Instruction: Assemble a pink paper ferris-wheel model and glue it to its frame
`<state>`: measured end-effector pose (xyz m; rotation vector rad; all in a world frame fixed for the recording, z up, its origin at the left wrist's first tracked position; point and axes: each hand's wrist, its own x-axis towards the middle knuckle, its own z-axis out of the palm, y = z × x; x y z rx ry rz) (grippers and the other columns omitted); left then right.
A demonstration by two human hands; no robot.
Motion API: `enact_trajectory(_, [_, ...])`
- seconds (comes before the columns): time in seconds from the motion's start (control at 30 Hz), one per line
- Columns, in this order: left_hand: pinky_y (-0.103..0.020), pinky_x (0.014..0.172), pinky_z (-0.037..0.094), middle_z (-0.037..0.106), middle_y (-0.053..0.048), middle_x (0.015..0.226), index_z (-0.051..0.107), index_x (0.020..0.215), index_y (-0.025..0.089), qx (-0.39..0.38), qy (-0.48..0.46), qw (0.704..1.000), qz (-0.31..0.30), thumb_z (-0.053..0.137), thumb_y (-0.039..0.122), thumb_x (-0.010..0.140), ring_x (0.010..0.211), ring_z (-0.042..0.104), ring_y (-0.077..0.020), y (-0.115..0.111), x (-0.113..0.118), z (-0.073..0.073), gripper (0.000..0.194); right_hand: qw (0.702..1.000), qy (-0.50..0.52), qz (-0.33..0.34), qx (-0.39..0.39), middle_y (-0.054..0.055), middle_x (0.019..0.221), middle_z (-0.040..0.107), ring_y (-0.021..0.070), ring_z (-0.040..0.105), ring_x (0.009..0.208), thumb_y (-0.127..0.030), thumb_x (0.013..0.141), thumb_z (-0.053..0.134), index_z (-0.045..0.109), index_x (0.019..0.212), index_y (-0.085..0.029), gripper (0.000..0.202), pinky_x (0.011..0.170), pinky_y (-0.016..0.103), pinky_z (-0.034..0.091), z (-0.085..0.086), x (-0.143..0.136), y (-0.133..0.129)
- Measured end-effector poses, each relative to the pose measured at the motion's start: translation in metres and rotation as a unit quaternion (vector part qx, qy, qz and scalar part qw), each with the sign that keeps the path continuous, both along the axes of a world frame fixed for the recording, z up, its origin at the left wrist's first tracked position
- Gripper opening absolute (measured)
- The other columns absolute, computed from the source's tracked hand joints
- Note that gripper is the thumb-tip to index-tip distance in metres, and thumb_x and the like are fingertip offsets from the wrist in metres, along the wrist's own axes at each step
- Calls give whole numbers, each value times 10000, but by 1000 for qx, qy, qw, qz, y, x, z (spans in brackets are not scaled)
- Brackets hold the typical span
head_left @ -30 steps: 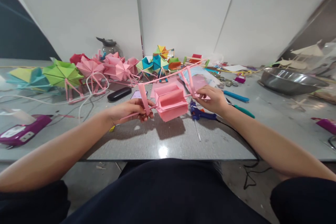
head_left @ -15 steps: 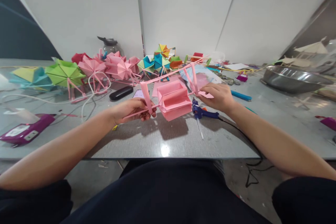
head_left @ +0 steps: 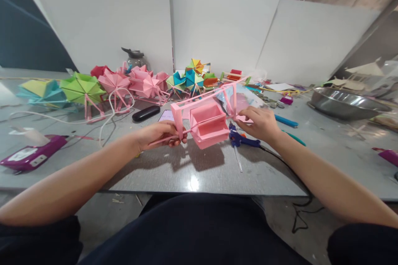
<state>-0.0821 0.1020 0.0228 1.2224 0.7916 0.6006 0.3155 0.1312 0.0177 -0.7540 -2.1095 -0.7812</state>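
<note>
A pink paper wheel (head_left: 209, 126) with open box-like compartments hangs in a pink paper frame (head_left: 199, 98), raised over the table. My left hand (head_left: 161, 134) is closed around the frame's left end, where a thin pink rod passes through the fingers. At the right end, my right hand (head_left: 257, 121) pinches the frame by its upright and axle. Just below that hand lies a blue glue gun (head_left: 245, 140) with a clear glue stick (head_left: 238, 159) at it. Behind the wheel are a sheet of pink paper and a phone (head_left: 167, 116), both partly covered.
Several folded paper wheels, among them a green one (head_left: 82, 87), stand along the back left. A black case (head_left: 146, 113) lies before them. At the left are a purple power strip (head_left: 34, 153) and white cable; a steel basin (head_left: 345, 103) is at the right. The glue gun's cord (head_left: 289, 165) runs off the front edge.
The pink wheel has turned a little, so its compartments face differently. Both hands keep their hold, and the whole view has shifted slightly.
</note>
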Motion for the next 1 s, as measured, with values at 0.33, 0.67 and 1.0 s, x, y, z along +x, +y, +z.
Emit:
enact_trajectory(0.33, [-204,509,446,768,-112,853,745,916,129,4,51,998,-40,733,232,831,626,640,-139,0,1,-6,134,998,24,42,30,31,841,819,166,729,627,-326,991,754,720,982,-242,91,564,295,497,-18,4,0])
enact_trajectory(0.67, [-230,515,373,632,-94,790,745,857,107,-14,-4,995,-104,679,270,848,642,528,-147,-4,9,-21,176,996,55,50,-43,41,852,805,170,713,651,-374,1000,737,743,1001,-253,121,577,290,497,-27,6,4])
enact_trajectory(1.0, [-244,534,328,509,-20,721,620,849,154,-69,-78,985,-138,668,316,800,561,373,-117,-20,31,-23,175,995,67,47,-51,37,918,823,171,738,706,-348,999,740,738,1001,-259,89,597,299,504,-23,16,9])
